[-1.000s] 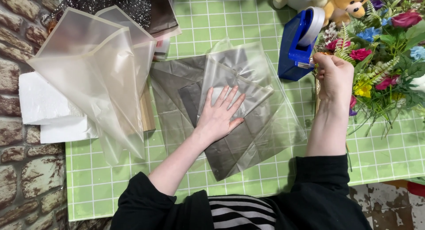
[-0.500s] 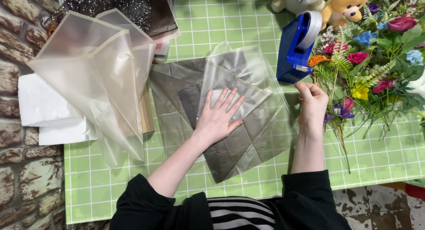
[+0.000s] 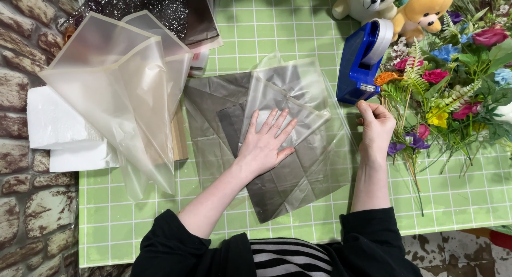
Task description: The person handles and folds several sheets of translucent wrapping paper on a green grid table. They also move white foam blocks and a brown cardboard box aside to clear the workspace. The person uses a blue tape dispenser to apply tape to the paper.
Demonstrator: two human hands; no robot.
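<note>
Head view: translucent wrapping sheets [image 3: 298, 149], stacked at the centre of the green checked table [image 3: 453, 202], are pressed flat by the open left hand [image 3: 265, 143]. The right hand [image 3: 375, 129], loosely curled, is seen grasping nothing, just below a blue tape dispenser [image 3: 362, 58].

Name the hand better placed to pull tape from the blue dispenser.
Right. The right hand sits just below the blue tape dispenser, fingers pinched, while the left hand lies flat, pressing the translucent sheets.

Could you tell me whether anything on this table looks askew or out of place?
Mostly tidy. The translucent wrapping sheets under the left hand lie crooked and creased, corners fanned out. The right hand rests beside the blue tape dispenser.
</note>
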